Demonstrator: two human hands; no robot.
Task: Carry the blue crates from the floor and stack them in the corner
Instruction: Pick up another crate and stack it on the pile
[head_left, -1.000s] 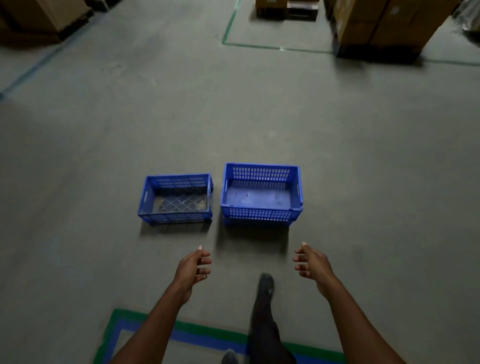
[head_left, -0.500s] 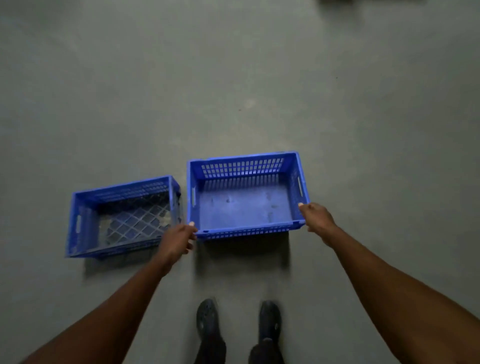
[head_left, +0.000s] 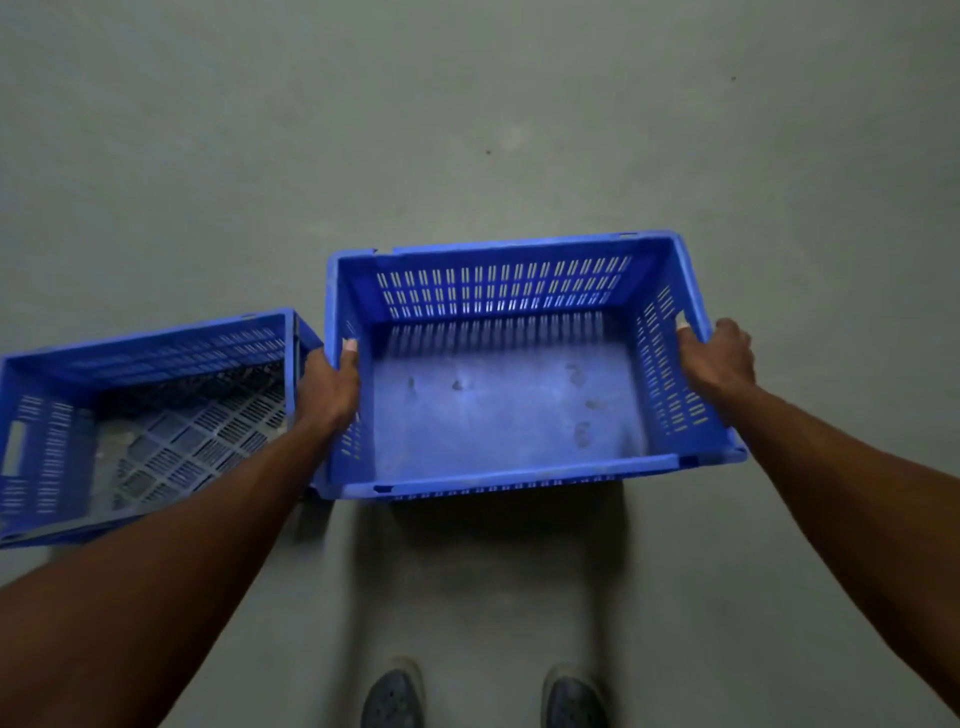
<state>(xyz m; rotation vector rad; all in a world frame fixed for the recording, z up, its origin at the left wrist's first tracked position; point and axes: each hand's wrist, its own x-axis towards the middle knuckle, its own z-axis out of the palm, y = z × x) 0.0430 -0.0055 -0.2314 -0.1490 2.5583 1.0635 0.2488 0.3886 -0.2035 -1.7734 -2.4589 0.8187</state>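
Big crate (head_left: 509, 405) is empty, stiff slotted plastic, prob light w/ firm rims; best held at the short end walls, as now: left hand (head_left: 327, 389) curls over the left rim, right hand (head_left: 719, 361) over the right. Vs 0.5 s ago hands were only reaching its near corners; it now looks closer, maybe just off the floor (head_left: 467, 130), beside the small crate (head_left: 140, 415).

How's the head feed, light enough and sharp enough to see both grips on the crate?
Head view: dim, flat light, no glare; left hand and right hand read clearly on the large crate; its shadow darkens the floor beneath; smaller crate slightly soft; wide-angle bends edges.
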